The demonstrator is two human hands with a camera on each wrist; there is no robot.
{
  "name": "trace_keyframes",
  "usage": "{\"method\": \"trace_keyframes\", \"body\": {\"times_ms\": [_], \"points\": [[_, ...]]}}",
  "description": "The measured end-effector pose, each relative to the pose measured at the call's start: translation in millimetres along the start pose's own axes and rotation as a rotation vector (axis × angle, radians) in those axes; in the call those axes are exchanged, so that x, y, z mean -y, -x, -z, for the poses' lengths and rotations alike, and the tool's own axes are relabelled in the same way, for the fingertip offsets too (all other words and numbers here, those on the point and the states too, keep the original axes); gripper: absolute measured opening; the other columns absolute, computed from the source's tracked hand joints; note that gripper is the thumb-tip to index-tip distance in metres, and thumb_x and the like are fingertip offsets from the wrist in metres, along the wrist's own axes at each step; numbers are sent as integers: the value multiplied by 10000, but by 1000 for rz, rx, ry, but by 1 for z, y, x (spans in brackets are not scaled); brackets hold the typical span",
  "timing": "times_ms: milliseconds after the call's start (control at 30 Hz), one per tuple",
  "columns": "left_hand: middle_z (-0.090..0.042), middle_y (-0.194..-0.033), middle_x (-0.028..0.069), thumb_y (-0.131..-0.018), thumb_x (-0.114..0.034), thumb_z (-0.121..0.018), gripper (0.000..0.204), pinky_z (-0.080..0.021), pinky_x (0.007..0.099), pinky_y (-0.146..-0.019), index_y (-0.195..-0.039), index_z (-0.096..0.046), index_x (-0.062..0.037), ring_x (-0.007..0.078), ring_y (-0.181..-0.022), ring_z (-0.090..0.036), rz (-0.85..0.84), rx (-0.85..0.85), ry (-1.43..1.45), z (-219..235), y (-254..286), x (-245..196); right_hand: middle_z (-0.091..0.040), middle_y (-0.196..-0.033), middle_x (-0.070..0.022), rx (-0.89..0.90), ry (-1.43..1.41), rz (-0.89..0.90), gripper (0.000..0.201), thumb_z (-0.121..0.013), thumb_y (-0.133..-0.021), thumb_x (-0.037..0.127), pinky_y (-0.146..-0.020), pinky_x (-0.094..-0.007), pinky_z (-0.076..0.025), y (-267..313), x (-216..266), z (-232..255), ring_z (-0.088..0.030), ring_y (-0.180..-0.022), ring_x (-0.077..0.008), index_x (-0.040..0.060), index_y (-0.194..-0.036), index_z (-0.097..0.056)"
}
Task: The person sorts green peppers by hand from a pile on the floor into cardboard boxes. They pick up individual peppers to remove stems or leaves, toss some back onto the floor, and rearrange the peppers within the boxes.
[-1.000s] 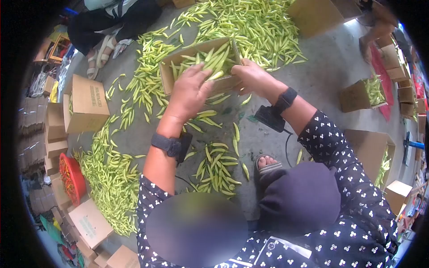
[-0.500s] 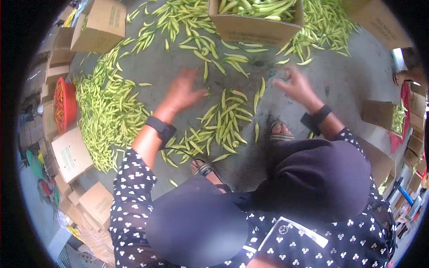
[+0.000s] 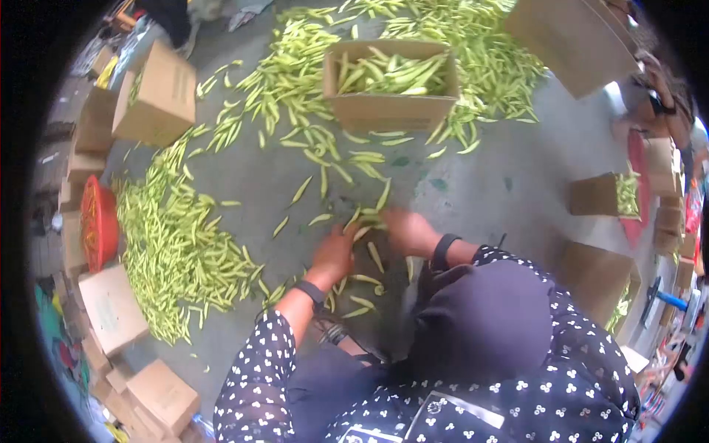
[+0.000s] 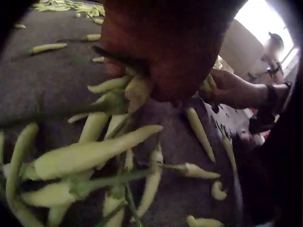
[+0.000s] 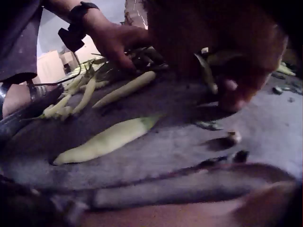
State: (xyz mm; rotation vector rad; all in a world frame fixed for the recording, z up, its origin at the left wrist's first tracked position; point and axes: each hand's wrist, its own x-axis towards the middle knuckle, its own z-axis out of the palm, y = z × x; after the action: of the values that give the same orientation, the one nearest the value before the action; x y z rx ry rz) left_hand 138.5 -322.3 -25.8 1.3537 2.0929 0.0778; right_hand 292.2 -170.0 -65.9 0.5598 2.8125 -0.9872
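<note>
Pale green chili peppers lie on the grey floor in front of the person, where both hands are low and close together. The left hand grips peppers; in the left wrist view a pepper's stem end pokes out from under its fingers. Just right of it, the right hand holds peppers in curled fingers, partly hidden by the hand. Loose peppers lie below the left hand, and one long pepper lies near the right. Beyond the hands stands an open cardboard box with peppers inside.
A large pepper heap spreads at the left beside a red basin. Another heap lies behind the box. More cartons stand left, and a pepper-filled box stands right. The person's sandalled foot is close to the hands.
The hands have left the filled box, which stays on the floor, and come back toward the body. They now grasp peppers from the small pile, which has been disturbed.
</note>
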Motion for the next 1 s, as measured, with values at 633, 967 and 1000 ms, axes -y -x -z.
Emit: {"method": "trace_keyframes", "body": {"times_ms": [633, 967, 1000], "points": [[-530, -1107, 220, -819, -84, -516, 267, -499, 509, -738, -1066, -616, -109, 418, -893, -610, -15, -84, -1, 32, -24, 22, -639, -795, -180, -13, 286, 85, 203, -519, -824, 116, -589, -450, -513, -41, -29, 46, -647, -727, -361, 48, -1016, -536], [-532, -1097, 227, -829, -157, -600, 275, -484, 493, -775, -1083, -582, -54, 418, -903, -581, -150, -497, 31, 59, -88, 65, -556, -960, -230, -229, 131, -70, 270, -599, -820, 190, -682, -476, -524, -106, -13, 66, -636, -801, -376, 36, -1022, -507], [-532, -1097, 227, -829, -157, -600, 275, -484, 493, -775, -1083, -582, -54, 418, -903, -581, -154, -495, 33, 69, -99, 68, -556, -960, -230, -229, 131, -75, 270, -599, -820, 190, -682, -476, -524, -110, -11, 67, -636, -801, -376, 36, -1022, -507]]}}
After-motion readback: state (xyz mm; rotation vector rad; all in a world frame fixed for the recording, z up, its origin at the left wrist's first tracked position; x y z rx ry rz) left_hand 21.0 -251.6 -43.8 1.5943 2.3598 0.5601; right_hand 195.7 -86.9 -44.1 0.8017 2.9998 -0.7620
